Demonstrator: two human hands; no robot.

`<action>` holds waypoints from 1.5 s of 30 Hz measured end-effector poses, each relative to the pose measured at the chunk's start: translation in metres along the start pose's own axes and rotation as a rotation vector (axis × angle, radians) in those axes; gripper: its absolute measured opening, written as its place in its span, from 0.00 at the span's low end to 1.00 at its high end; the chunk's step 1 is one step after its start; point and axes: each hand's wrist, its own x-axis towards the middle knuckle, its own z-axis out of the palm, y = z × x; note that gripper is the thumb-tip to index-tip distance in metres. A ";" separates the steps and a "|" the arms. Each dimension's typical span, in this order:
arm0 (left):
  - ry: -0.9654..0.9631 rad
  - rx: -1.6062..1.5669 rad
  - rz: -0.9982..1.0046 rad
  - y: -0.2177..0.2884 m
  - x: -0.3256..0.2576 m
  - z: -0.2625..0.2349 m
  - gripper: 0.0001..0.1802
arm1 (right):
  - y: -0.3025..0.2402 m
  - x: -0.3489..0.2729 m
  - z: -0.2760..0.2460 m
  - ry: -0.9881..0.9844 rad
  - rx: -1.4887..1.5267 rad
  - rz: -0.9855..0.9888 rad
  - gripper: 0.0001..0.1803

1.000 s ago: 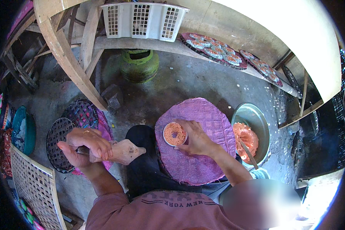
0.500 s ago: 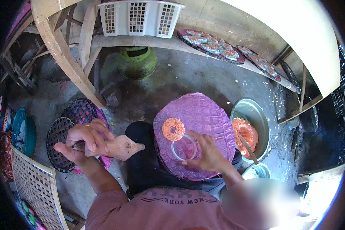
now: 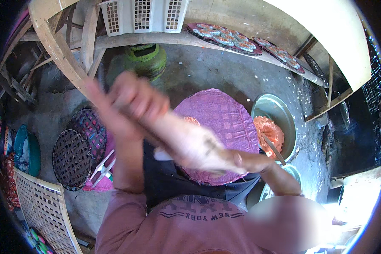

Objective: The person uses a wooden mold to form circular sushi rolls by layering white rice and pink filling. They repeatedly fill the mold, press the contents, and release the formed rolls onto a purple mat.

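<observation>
The flat pale wooden paddle [image 3: 186, 146], held out at the left of the frame a second ago, now sweeps blurred across the centre, over the near edge of the round purple woven tray [image 3: 224, 122]. The left hand [image 3: 133, 101] is closed around its handle, raised to the upper left of centre. The right hand [image 3: 249, 161], which was pressing a ring on the tray, has come off and meets the paddle's far end; its grip cannot be told through the blur. A bit of the orange disc [image 3: 192, 120] shows just behind. The metal basin of orange dough [image 3: 271, 108] sits at the right.
</observation>
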 end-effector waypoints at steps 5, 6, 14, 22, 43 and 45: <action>0.616 -0.278 -0.088 -0.080 0.009 -0.044 0.35 | -0.022 -0.021 -0.020 0.282 0.153 0.333 0.49; 0.570 -0.318 -0.049 -0.089 0.001 -0.050 0.32 | -0.021 -0.021 -0.021 0.231 0.136 0.321 0.49; 0.632 -0.370 0.011 -0.102 -0.039 -0.081 0.33 | -0.007 -0.007 -0.016 0.260 0.043 0.425 0.48; 0.596 -0.353 0.061 -0.113 -0.017 -0.090 0.27 | -0.016 -0.004 -0.019 0.415 -0.113 0.511 0.48; 0.642 -0.279 0.012 -0.096 -0.031 -0.073 0.27 | 0.006 -0.004 0.009 0.485 -0.167 0.393 0.48; 0.443 -0.418 0.055 -0.090 -0.028 -0.085 0.26 | 0.003 -0.003 0.000 0.404 -0.022 0.308 0.51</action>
